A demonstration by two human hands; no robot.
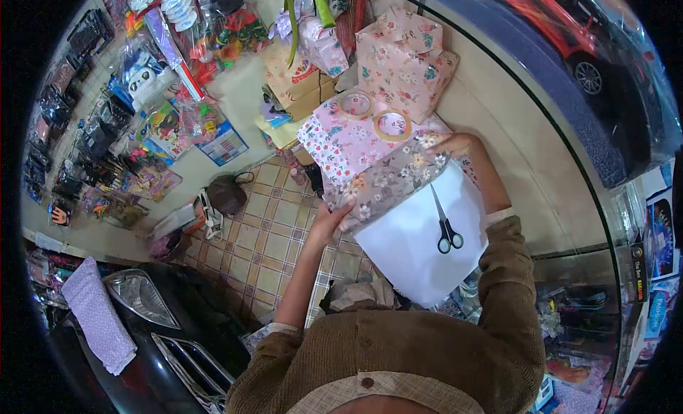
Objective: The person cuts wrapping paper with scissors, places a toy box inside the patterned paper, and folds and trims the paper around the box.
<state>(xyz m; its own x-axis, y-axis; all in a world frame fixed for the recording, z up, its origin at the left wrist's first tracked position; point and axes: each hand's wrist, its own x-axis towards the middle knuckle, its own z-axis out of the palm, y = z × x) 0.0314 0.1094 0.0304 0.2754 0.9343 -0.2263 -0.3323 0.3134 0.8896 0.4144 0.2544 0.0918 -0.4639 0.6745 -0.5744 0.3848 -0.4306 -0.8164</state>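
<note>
Both my hands hold a flat, grey flower-printed piece of wrapping paper (391,177) stretched at a slant; whether it is folded or wrapped round something, I cannot tell. My left hand (329,222) grips its near left end, thumb on top. At the far right end, my right hand (459,147) has its fingers closed on the edge. Just below the paper lies a white sheet (409,250), with black-handled scissors (444,225) on it, blades pointing away from me. Beyond the paper, two tape rolls (392,137) rest on pink floral wrapping paper (324,140).
A pink floral wrapped package (398,65) stands behind the tape rolls. Along the right curves a glass edge (569,147) with a red toy car (548,22) behind it. At lower left is a black toy vehicle (192,300). A dark bag (228,193) lies on the tiled floor (263,232).
</note>
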